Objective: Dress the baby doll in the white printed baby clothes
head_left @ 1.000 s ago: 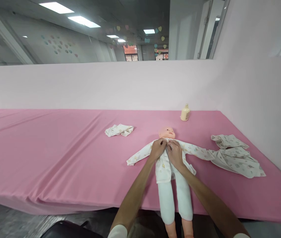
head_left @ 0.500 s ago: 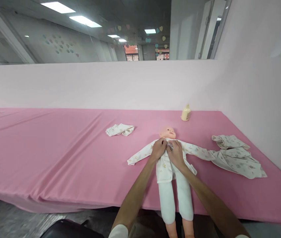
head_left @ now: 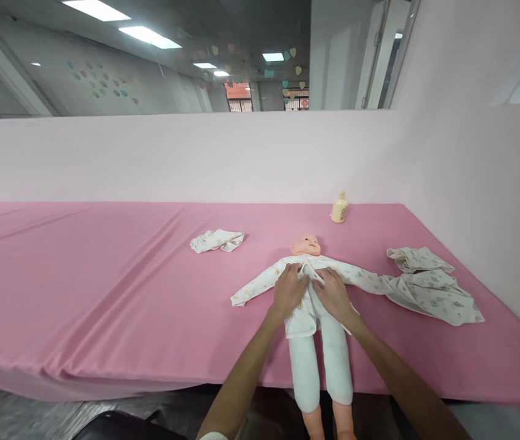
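Observation:
A baby doll [head_left: 306, 245] lies on its back on the pink table [head_left: 104, 281], legs hanging over the near edge in white leggings. It wears a white printed jacket [head_left: 260, 285] with both sleeves spread out sideways. My left hand [head_left: 288, 291] rests on the doll's chest and pinches the left front edge of the jacket. My right hand [head_left: 336, 296] grips the right front edge beside it. The two hands sit close together at mid-chest, fingers curled on the fabric.
A crumpled printed garment [head_left: 429, 285] lies at the right, touching the doll's sleeve. A small folded white cloth [head_left: 216, 241] sits left of the doll's head. A cream bottle [head_left: 339, 208] stands at the back by the pale partition wall [head_left: 195, 159].
Both hands have slid down from the doll's collar to the middle of its chest, still on the jacket's front edges. The view shifted slightly.

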Available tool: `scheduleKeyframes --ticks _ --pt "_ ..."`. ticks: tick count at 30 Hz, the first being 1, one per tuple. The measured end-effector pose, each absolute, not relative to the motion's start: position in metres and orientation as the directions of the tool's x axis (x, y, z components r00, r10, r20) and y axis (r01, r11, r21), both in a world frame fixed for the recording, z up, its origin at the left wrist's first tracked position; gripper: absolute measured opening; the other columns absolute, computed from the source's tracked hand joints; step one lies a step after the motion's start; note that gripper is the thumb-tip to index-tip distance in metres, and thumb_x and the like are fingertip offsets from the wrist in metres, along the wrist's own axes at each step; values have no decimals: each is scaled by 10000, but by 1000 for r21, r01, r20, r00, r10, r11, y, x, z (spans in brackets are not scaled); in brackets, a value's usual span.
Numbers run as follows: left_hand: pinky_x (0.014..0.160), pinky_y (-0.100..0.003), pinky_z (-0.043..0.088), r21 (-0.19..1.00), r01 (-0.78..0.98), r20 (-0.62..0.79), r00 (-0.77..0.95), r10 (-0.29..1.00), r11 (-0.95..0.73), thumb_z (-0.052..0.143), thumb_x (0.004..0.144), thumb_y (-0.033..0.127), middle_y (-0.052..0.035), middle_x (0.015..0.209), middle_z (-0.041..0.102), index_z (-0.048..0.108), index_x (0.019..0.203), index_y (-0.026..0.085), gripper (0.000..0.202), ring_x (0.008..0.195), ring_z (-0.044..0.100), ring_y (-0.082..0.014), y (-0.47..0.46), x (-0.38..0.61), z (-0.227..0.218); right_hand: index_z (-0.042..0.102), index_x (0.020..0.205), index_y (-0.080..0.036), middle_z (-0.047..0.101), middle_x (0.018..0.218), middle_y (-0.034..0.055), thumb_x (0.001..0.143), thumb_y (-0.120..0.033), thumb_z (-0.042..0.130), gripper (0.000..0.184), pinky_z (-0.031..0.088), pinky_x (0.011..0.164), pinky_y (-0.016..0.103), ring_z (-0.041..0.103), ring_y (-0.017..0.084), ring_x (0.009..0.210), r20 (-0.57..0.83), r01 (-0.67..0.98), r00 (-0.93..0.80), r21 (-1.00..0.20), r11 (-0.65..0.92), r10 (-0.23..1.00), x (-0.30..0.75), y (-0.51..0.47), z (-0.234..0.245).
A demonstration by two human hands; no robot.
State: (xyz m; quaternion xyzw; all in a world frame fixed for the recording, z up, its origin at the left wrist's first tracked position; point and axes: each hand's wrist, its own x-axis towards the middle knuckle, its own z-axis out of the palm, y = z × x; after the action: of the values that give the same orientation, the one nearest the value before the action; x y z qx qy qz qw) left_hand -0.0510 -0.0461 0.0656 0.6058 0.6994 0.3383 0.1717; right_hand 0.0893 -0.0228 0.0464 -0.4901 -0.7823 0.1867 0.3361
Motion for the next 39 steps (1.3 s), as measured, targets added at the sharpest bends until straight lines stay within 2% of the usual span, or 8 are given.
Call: scheduleKeyframes --ticks 3,7,11,16,20,26,34,39 --pt "742 -320 399 611 785 164 -249 955 100 420 889 244 -75 1001 630 579 975 180 192 896 581 -219 -63 -46 66 623 883 -202 672 910 67 825 -168 437 198 444 802 378 603 242 883 241 624 -315 -676 392 918 99 -31 53" --pt "710 -300 380 618 775 170 -297 940 133 423 870 170 -50 904 631 562 874 186 140 849 573 -201 -68 -43 66 619 904 -196 672 946 68 826 -192 433 202 442 830 375 613 236 911 237 571 -244 -748 337 940 103 -35 58" --pt "698 -297 366 612 787 238 -274 932 75 404 922 199 -52 930 656 578 886 189 178 834 586 -194 -65 -39 65 623 892 -193 669 969 70 823 -229 441 198 448 836 368 613 230 929 280 488 -188 -805 336 942 102 -35 61" --pt "648 -295 339 529 849 325 -192 926 -10 363 973 239 -49 846 652 575 793 186 283 760 579 -183 -61 -30 59 649 900 -196 705 983 68 835 -287 449 228 452 846 376 625 239 925 254 396 -135 -872 286 958 97 -34 65" --pt "660 -286 363 550 835 364 -232 902 -8 398 971 258 -47 879 664 595 842 186 246 786 593 -183 -59 -25 57 682 938 -192 723 1006 70 842 -312 445 283 443 878 386 636 246 944 248 367 -106 -890 270 963 94 -35 67" --pt "711 -275 402 630 777 402 -307 863 -17 425 948 217 -37 933 677 611 928 196 189 848 605 -176 -60 -25 57 694 933 -196 729 972 49 836 -325 449 294 449 831 371 640 235 890 214 346 -46 -913 216 976 94 -38 70" --pt "671 -288 368 472 881 379 -169 910 -33 402 951 185 -67 907 673 612 905 177 215 806 606 -191 -57 -23 52 704 869 -205 737 915 46 824 -299 484 244 470 822 357 652 224 863 221 231 -42 -947 225 974 86 -36 65" --pt "662 -282 356 421 906 388 -129 913 -50 397 939 158 -59 896 669 616 914 180 221 804 600 -187 -58 -22 50 713 881 -204 739 940 55 825 -291 495 242 480 828 357 654 221 872 234 215 -15 -949 231 972 83 -38 62"
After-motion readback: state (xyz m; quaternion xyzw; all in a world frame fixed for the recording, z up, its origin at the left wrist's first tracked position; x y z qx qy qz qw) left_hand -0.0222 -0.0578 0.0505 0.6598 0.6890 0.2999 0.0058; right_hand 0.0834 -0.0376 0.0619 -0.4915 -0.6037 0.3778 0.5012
